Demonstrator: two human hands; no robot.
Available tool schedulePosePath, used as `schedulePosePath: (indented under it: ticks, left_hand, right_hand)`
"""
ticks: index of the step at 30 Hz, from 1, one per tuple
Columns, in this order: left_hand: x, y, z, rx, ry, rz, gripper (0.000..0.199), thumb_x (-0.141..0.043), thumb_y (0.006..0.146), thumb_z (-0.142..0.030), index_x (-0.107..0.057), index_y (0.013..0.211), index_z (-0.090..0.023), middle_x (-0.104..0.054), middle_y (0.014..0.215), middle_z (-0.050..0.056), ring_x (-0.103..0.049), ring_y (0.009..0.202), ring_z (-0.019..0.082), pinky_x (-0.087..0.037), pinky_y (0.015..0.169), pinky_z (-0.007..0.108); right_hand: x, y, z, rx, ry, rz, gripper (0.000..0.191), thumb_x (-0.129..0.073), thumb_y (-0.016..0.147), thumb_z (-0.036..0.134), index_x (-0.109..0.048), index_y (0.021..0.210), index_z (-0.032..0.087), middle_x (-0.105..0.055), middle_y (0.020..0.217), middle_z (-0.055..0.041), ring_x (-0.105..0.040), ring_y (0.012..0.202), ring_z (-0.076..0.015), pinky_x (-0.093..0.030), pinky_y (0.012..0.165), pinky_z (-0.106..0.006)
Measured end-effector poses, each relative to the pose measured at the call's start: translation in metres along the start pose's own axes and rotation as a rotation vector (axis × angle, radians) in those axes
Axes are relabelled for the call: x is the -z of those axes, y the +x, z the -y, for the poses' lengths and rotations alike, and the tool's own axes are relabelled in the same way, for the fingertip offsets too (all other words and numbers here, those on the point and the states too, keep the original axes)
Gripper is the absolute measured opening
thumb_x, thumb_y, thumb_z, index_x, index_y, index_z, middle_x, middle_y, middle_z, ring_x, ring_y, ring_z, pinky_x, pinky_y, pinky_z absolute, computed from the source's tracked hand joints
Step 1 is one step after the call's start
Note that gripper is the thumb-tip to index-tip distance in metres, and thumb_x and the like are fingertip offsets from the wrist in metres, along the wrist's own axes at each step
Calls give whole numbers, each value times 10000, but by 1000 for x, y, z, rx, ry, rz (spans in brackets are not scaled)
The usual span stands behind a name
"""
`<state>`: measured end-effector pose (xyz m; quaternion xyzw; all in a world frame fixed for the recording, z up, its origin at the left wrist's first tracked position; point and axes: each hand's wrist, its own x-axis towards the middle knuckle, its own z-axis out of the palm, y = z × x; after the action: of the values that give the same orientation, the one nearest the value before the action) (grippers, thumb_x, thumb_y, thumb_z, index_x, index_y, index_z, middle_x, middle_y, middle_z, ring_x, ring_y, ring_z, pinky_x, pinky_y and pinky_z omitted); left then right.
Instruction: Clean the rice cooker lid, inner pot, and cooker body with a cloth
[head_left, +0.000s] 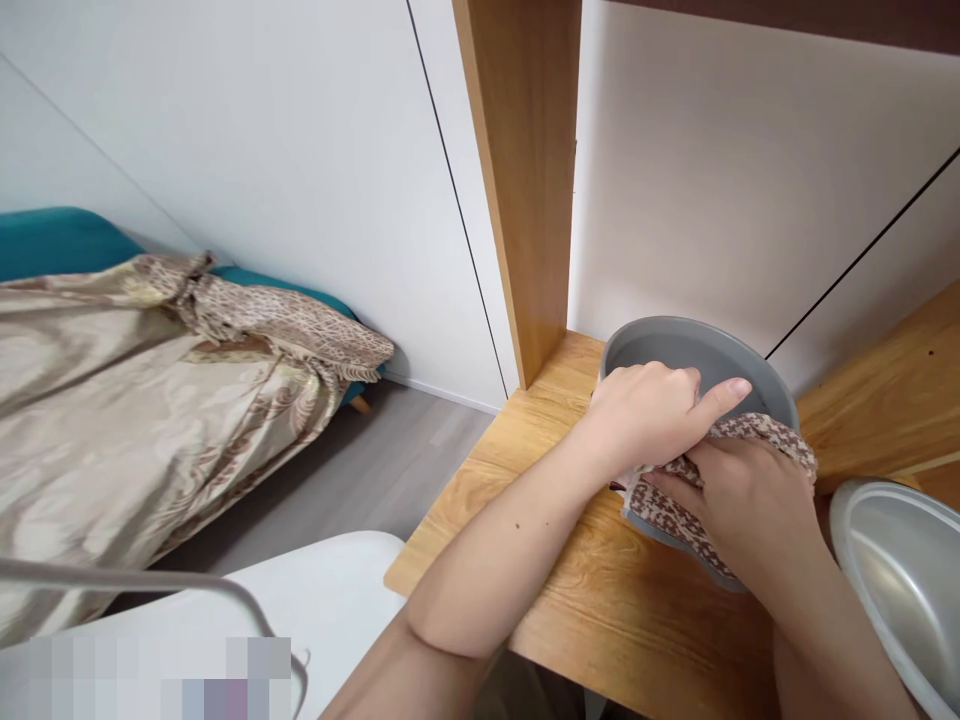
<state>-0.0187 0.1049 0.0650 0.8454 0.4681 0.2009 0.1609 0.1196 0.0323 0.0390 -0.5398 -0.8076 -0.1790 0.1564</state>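
A grey round basin (697, 350) stands tilted toward me on the wooden shelf. Over its left side lies my left hand (649, 405), fingers bent down at the rim and thumb stretched out to the right; the fingertips are hidden. My right hand (754, 490) is closed on a brown-and-beige patterned cloth (671, 510), pressing it against the basin's near right rim. Part of the cloth bunches up behind the right knuckles, and another part hangs along the basin's near edge. The two hands are close together, with the left thumb above the right hand.
A shiny metal bowl (900, 570) sits at the lower right beside my right forearm. The wooden shelf (585, 590) has an upright post (525, 180) at its back left. At left are a white surface (337, 580) with a cable and a cloth-covered teal sofa (67, 240).
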Motion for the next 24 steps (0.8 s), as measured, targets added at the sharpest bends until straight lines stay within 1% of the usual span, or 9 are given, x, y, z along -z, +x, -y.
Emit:
schedulePosePath:
  ticks: [2,4,7,10,13,19,24]
  left_hand:
    - [0,0,0,4,1,3,772,-170,1028,-753,-685,800,-225,-743,817,70,-712,831,287,-502,717,386]
    - [1,0,0,-2,-2,10,767,-170,1032,-746,-682,795,-225,-741,811,69,-710,822,283,-503,718,387]
    - [4,1,2,-12,-7,28,745,-186,1046,-718,-679,795,-219,-734,790,69,-706,806,273,-508,730,386]
    - [6,2,3,-16,-10,39,727,-206,1050,-707,-673,789,-215,-733,788,72,-704,808,272,-509,741,387]
    - [7,2,3,-19,-22,37,719,-211,1047,-711,-661,779,-218,-736,806,73,-705,832,279,-509,746,391]
    - [7,2,5,-4,-45,38,739,-192,1038,-732,-670,799,-220,-743,836,81,-712,865,290,-521,776,407]
    - [7,3,5,0,-37,42,737,-191,1040,-728,-676,824,-217,-744,847,90,-714,886,298,-525,789,413]
  right_hand:
    - [-1,0,3,-4,-15,-19,257,-791,895,386,-725,716,214,-715,588,-34,-639,517,-205,-278,552,-314]
    - [0,0,2,-3,-10,3,264,-779,904,397,-719,718,219,-718,594,-31,-644,525,-205,-267,548,-316]
    - [5,1,-7,17,45,95,263,-776,911,432,-721,741,238,-739,642,-8,-663,565,-212,-247,544,-311]
    - [11,2,-19,17,107,191,238,-773,915,455,-746,783,259,-768,718,2,-675,619,-214,-270,561,-305]
    - [14,2,-26,10,151,243,237,-775,914,477,-758,798,272,-777,756,7,-664,639,-206,-292,573,-302]
    - [13,1,-28,45,173,232,219,-787,912,451,-754,798,266,-777,755,14,-665,650,-206,-296,572,-296]
    - [14,0,-31,51,196,253,157,-775,922,425,-771,867,278,-791,798,17,-678,671,-209,-329,587,-303]
